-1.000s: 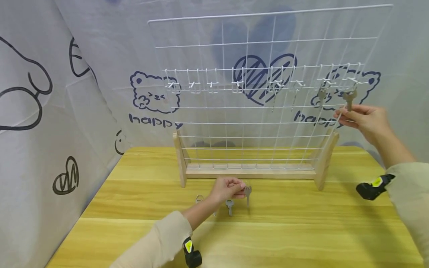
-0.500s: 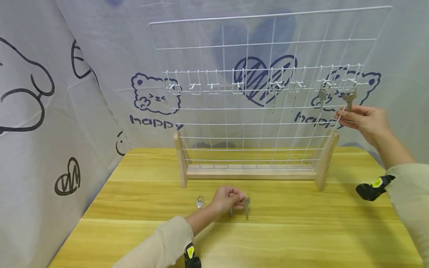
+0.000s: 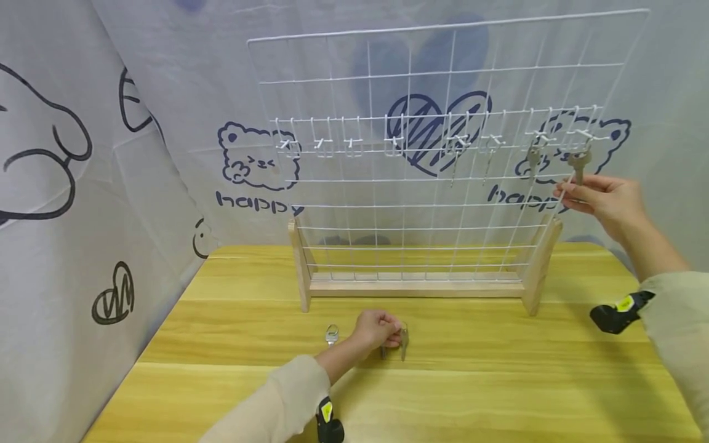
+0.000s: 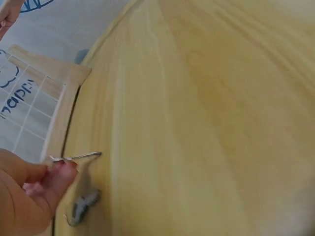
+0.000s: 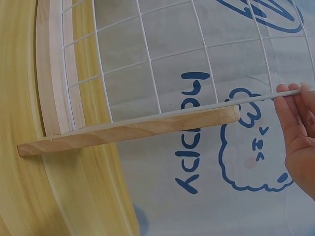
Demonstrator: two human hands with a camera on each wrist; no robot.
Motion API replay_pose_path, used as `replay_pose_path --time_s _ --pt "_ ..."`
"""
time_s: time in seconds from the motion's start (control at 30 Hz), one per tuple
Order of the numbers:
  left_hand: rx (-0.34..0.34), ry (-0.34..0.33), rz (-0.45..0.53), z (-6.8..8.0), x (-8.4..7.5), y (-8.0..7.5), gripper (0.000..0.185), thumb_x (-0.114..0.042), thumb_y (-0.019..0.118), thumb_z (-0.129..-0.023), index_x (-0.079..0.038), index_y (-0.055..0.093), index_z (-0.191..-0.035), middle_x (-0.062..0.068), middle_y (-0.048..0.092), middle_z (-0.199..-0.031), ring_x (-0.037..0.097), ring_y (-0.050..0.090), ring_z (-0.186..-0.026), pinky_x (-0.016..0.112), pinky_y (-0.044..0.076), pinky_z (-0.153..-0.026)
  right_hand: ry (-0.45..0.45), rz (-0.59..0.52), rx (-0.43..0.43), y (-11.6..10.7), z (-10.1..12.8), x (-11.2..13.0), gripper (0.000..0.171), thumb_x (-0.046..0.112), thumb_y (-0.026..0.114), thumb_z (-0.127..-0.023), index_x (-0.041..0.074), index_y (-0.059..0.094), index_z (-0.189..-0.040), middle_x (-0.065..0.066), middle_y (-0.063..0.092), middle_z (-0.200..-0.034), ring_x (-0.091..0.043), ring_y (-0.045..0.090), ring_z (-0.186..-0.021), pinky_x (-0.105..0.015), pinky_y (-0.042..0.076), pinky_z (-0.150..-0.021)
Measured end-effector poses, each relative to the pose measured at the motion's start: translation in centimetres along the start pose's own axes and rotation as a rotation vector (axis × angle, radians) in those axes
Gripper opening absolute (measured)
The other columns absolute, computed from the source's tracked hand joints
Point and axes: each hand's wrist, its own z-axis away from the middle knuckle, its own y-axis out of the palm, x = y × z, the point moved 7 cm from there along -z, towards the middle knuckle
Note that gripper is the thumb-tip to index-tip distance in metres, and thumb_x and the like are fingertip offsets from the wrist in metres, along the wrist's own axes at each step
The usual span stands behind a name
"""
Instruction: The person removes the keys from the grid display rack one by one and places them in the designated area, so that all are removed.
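Key (image 4: 76,157) pinched edge-on by fingers (image 4: 59,172), wrist view only

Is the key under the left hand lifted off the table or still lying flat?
Lifted: the left hand pinches the key by its head, blade in the air above the table; another key lies flat nearby.

**Desk and what sits on it**

Yellow wooden desk (image 3: 498,381), planks running left to right. Near the back stands a white wire grid rack (image 3: 421,184) on a wooden base (image 3: 415,286) with two upright feet. In front of the base, near centre: a loose key (image 3: 331,334) lying flat, and a second key (image 4: 81,206) just beside it to the right.
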Motion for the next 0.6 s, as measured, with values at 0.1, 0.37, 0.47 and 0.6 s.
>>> replay_pose_path --time_s 0.1,0.37,0.47,0.6 --pt "-0.006 0.018 -0.074 -0.28 -0.6 0.18 0.008 0.006 0.057 -0.087 0.011 0.062 -0.084 0.022 0.068 -0.076 0.021 0.068 -0.061 0.028 0.059 -0.058 0.001 0.003 0.002 0.06 0.04 -0.1 0.013 0.0 0.065 -0.082 0.009 0.074 -0.084 0.0 0.073 -0.078 -0.009 0.07 -0.073 -0.019 0.058 -0.065" --pt "-0.024 -0.022 -0.146 -0.87 -0.72 0.63 0.008 0.009 0.057 -0.085 0.01 0.063 -0.08 0.022 0.068 -0.073 0.028 0.069 -0.063 0.03 0.059 -0.056 0.004 0.027 -0.015 0.02 0.2 -0.16 0.009 0.004 0.069 -0.08 0.01 0.074 -0.085 0.002 0.073 -0.079 -0.008 0.07 -0.073 -0.019 0.058 -0.065" --pt "-0.022 -0.013 -0.153 -0.91 -0.56 0.58 0.008 0.01 0.057 -0.085 0.008 0.062 -0.078 0.02 0.067 -0.07 0.027 0.068 -0.061 0.029 0.059 -0.056 -0.004 0.014 -0.012 0.09 0.22 -0.04 0.011 0.001 0.067 -0.081 0.01 0.074 -0.085 0.001 0.073 -0.078 -0.009 0.07 -0.072 -0.019 0.058 -0.065" --pt "-0.01 0.005 -0.167 -0.63 -0.6 0.33 0.009 0.011 0.056 -0.085 0.009 0.06 -0.077 0.019 0.065 -0.069 0.024 0.067 -0.059 0.027 0.059 -0.055 0.0 0.022 -0.016 0.03 0.21 -0.03 0.013 0.001 0.066 -0.081 0.011 0.074 -0.083 0.002 0.073 -0.078 -0.008 0.07 -0.072 -0.019 0.058 -0.064"
